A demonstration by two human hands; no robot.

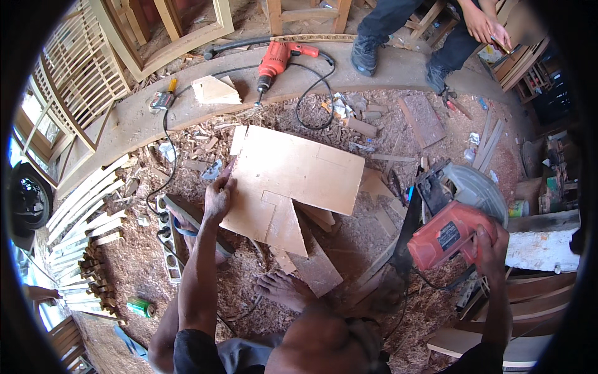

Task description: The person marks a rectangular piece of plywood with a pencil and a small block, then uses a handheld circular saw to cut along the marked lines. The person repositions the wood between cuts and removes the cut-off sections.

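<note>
My left hand (219,196) is closed on the left edge of a flat tan board (299,168) with an angular notch cut from its lower side. Pencil-like outlines show on the board's face. Other offcuts (316,265) lie partly hidden beneath it. Over to the right, my right hand (491,249) is wrapped round the handle of a red circular-type power saw (439,235) with a grey blade guard (476,187). Between the saw and the board there is a gap. My bare foot (283,290) rests on the shavings below the board.
A red corded drill (274,61) lies on the curved plank ahead. A power strip (168,240) with cables is at left, near a green can (141,306) and stacked wood strips (87,199). Another person's hands (486,28) and boots show at upper right. Scraps litter the ground.
</note>
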